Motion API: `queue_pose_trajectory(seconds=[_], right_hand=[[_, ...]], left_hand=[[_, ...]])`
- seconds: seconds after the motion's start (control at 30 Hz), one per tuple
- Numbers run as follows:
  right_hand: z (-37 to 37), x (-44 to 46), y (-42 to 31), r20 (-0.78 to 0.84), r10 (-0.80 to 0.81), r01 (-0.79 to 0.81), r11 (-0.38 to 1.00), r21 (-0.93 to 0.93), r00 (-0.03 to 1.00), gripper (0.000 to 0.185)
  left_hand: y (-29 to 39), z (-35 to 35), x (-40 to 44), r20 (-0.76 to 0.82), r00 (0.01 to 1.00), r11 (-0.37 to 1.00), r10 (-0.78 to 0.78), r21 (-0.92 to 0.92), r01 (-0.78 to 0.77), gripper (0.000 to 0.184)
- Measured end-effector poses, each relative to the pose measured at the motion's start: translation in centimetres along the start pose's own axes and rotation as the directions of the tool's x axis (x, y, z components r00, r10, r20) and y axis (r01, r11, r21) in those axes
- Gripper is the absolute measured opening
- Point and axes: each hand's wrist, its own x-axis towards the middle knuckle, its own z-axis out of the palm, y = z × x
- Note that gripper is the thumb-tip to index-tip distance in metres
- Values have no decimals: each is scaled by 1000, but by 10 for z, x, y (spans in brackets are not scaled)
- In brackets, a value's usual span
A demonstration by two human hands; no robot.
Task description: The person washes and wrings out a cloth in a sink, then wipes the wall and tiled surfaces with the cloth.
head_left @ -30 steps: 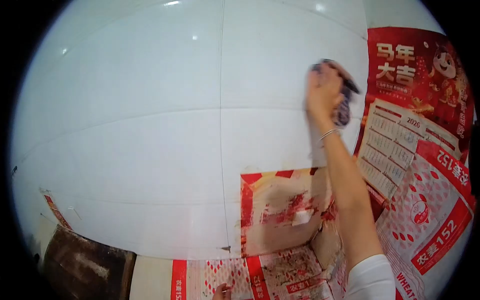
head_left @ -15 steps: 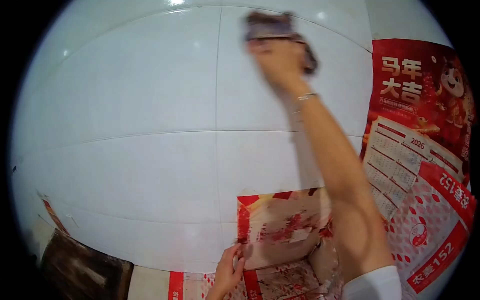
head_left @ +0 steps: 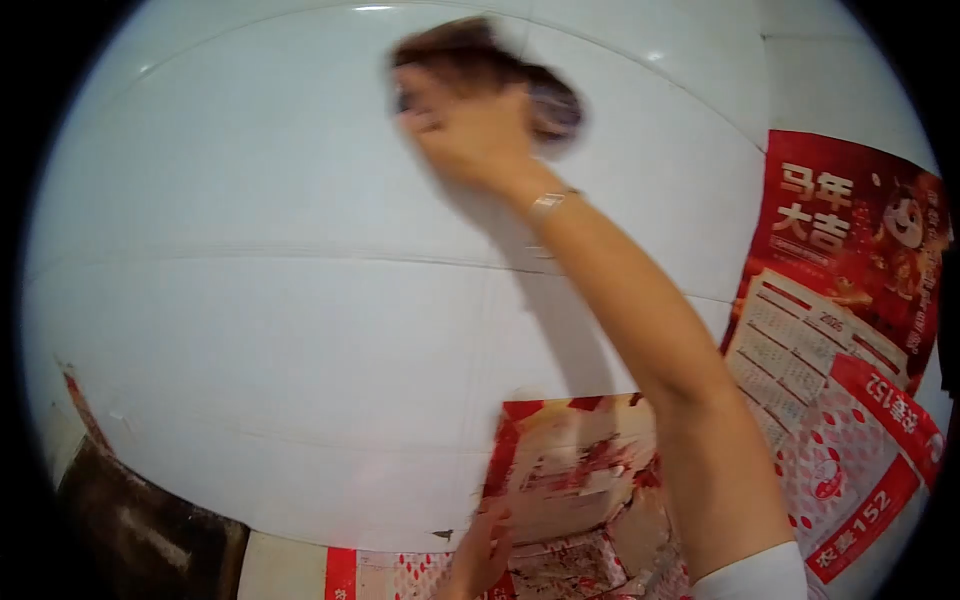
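Note:
My right hand point(head_left: 470, 130) is high on the white tiled wall point(head_left: 300, 190), closed on a dark brown-purple cloth point(head_left: 465, 45). The cloth is bunched and smeared by motion, and a loose part of it hangs to the right of the hand. A bracelet circles that wrist. Low in the view, my left hand point(head_left: 485, 555) is at the left edge of an open red-and-tan cardboard box point(head_left: 565, 470), its fingers curled at the edge and partly blurred. Torn, dark red patches mark the inside of the box. My right forearm covers part of its right side.
A red 2026 calendar poster point(head_left: 815, 220) hangs on the wall at right, overlapped by red-and-white printed packaging point(head_left: 850, 480). A dark brown panel point(head_left: 150, 520) stands at lower left. More red-and-white printed material point(head_left: 400, 572) lies along the bottom. A small dark flake point(head_left: 442, 535) shows near my left hand.
My right hand has swept left across the tiles with the cloth. The view has shifted slightly, so the poster appears lower. My left hand remains at the box's edge.

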Motion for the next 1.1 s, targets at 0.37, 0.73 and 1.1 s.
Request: queue_pose_trajectory(seconds=[0.37,0.73,1.1], right_hand=[[-64,32,204,128,559,-546,829,-124,819,65],[-108,-86,271,-161,699,-709,706,1,696,56],[-101,-22,150,89,488,-466,740,486,868,40]], left_hand=[[-61,21,-5,98,990,990,98,-109,-87,30],[-34,3,-24,97,991,996,-88,23,86,30],[12,41,20,475,855,972,-208,199,126,26]])
